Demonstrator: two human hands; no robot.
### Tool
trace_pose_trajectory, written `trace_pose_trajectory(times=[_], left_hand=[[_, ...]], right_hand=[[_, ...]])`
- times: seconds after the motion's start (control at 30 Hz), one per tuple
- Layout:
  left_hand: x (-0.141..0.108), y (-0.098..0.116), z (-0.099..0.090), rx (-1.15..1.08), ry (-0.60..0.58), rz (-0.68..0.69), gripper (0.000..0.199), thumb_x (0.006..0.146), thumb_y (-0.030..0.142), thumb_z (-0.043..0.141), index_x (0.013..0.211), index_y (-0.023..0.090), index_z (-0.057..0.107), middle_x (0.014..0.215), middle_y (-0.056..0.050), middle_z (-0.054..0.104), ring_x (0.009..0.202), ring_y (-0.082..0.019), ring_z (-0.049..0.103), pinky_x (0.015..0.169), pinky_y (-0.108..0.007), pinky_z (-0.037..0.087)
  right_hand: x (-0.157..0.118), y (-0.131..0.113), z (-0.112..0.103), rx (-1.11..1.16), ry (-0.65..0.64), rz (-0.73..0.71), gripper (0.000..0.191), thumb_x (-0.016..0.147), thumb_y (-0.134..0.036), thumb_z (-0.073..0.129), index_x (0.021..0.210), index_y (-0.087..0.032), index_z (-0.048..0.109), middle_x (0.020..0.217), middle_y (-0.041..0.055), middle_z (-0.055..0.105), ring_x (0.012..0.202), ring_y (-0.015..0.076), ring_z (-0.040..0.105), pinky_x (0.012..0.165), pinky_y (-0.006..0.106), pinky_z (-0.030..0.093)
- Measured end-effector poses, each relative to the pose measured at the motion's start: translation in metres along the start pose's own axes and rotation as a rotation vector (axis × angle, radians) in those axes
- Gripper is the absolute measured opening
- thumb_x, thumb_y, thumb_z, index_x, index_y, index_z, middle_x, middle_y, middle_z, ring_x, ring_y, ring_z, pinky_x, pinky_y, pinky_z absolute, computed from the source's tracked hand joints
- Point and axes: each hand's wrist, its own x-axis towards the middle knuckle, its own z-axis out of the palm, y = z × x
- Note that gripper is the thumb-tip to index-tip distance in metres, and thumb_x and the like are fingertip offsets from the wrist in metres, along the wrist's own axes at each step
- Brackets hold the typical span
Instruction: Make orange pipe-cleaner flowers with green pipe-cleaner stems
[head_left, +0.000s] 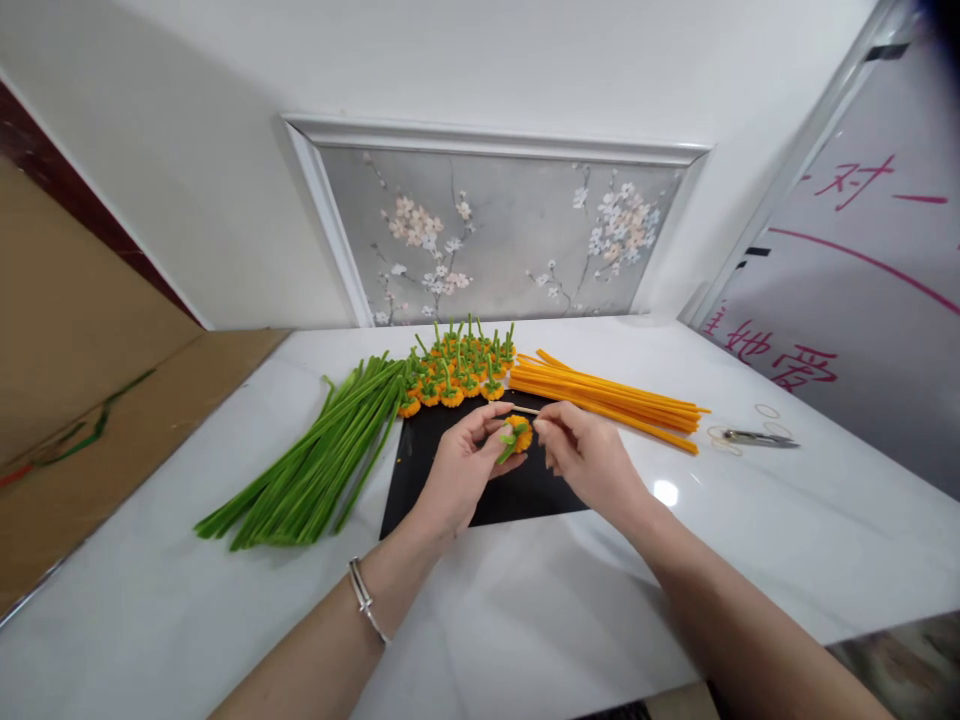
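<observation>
Between the fingers of my left hand (461,460) is a small orange pipe-cleaner pumpkin (522,434) with a green top, tilted toward me. My right hand (589,455) pinches a thin pale stick (525,409), which lies across just above the pumpkin and reaches my left fingertips. Both hands are over a black mat (495,505). Behind them stands a cluster of similar finished pumpkins (450,394), orange below with green stems pointing up.
Green pipe cleaners (322,470) lie in a bundle on the left, orange ones (607,392) on the right. Farther right are small scissors or snips (761,438) and thin rubber bands (766,411). Cardboard (150,430) borders the white table (480,610). A panelled wall stands behind.
</observation>
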Motion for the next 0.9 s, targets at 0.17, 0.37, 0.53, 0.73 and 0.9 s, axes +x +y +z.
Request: trace_pose_trajectory(times=[0.17, 0.37, 0.53, 0.73, 0.9], left_hand=[[0.004, -0.006, -0.004, 0.055, 0.056, 0.121, 0.029, 0.074, 0.028, 0.070, 0.101, 0.018, 0.069, 0.097, -0.004, 0.068, 0.089, -0.014, 0.061, 0.082, -0.025, 0.049], [0.001, -0.005, -0.002, 0.046, -0.011, 0.125, 0.024, 0.077, 0.032, 0.067, 0.096, 0.017, 0.067, 0.086, -0.003, 0.067, 0.074, -0.012, 0.061, 0.078, -0.027, 0.051], [-0.002, 0.003, -0.002, -0.014, -0.045, 0.063, 0.034, 0.085, 0.047, 0.055, 0.089, 0.014, 0.064, 0.080, -0.003, 0.064, 0.072, -0.012, 0.061, 0.074, -0.027, 0.053], [0.000, 0.007, -0.006, 0.078, -0.064, -0.011, 0.028, 0.071, 0.034, 0.074, 0.082, 0.015, 0.057, 0.077, -0.001, 0.062, 0.071, -0.011, 0.060, 0.071, -0.026, 0.054], [0.002, 0.005, -0.008, 0.079, -0.027, -0.006, 0.039, 0.067, 0.027, 0.076, 0.101, 0.019, 0.059, 0.079, 0.001, 0.061, 0.071, -0.010, 0.059, 0.068, -0.024, 0.054]], right_hand=[[-0.002, -0.009, 0.004, 0.394, -0.216, 0.274, 0.030, 0.084, -0.047, 0.055, 0.080, -0.017, 0.055, 0.068, 0.0011, 0.064, 0.047, 0.0097, 0.058, 0.043, 0.020, 0.048], [-0.002, -0.012, 0.009, 0.629, -0.172, 0.410, 0.035, 0.075, -0.047, 0.066, 0.083, -0.017, 0.051, 0.072, 0.0012, 0.066, 0.051, 0.0089, 0.061, 0.046, 0.019, 0.051], [0.000, -0.009, 0.006, 0.617, -0.174, 0.371, 0.034, 0.075, -0.046, 0.065, 0.083, -0.016, 0.052, 0.069, -0.0001, 0.065, 0.048, 0.0078, 0.059, 0.044, 0.018, 0.049], [0.001, -0.007, 0.004, 0.532, -0.188, 0.317, 0.028, 0.079, -0.043, 0.060, 0.083, -0.016, 0.052, 0.064, -0.0024, 0.061, 0.044, 0.0072, 0.055, 0.041, 0.019, 0.045], [0.000, -0.006, 0.001, 0.472, -0.123, 0.262, 0.025, 0.082, -0.042, 0.056, 0.080, -0.018, 0.050, 0.059, -0.0054, 0.055, 0.040, 0.0058, 0.048, 0.038, 0.017, 0.039]])
